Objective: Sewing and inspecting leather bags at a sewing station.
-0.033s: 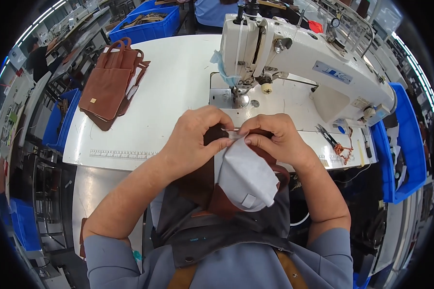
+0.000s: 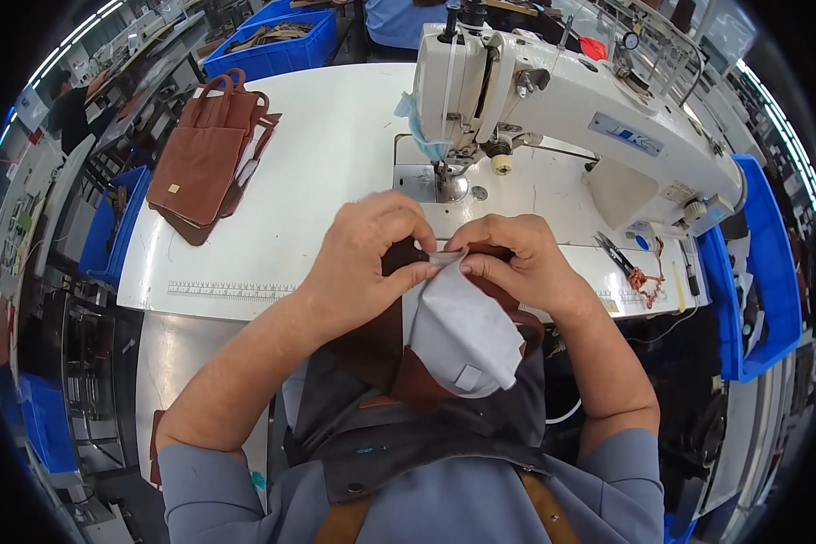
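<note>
One pale-grey, sheet-like fabric lining, reddish-brown leather beneath, before the white metal sewing machine. We clamp its upper edge in the fingers of our left hand and right hand. Probably light, limp, easily creased; best pinched there.

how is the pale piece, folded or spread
The pale piece is mostly spread: its broad face shows below the left hand and right hand, which pinch its upper end.
</note>
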Motion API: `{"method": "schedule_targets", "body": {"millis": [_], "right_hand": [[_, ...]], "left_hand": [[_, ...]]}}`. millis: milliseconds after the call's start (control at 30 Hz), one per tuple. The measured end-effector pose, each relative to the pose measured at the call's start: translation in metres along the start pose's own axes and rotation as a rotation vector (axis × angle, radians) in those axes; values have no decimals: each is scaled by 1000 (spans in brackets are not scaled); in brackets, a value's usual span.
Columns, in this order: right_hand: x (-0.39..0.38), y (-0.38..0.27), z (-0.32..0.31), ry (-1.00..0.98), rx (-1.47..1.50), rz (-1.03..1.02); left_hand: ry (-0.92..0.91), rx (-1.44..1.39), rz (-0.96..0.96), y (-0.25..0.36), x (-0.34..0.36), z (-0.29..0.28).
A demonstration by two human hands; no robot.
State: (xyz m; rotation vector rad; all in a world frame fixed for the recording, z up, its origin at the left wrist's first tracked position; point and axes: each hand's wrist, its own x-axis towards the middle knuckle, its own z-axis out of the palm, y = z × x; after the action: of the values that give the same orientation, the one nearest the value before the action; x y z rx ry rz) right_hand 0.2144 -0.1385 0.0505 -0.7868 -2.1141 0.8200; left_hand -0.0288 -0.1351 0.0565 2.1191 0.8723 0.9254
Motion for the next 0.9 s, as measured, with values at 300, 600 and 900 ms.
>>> {"method": "schedule_targets", "body": {"millis": [300,600,900], "right_hand": [[-8,-5,7,93,-19,17],[-10,-10,8,130,-110,-138],[-16,-11,12,144,-96,-144]], "left_hand": [[159,500,152,9,-18,-1],[22,47,-101,25,-20,1],[32,279,109,35,-27,-6]]}}
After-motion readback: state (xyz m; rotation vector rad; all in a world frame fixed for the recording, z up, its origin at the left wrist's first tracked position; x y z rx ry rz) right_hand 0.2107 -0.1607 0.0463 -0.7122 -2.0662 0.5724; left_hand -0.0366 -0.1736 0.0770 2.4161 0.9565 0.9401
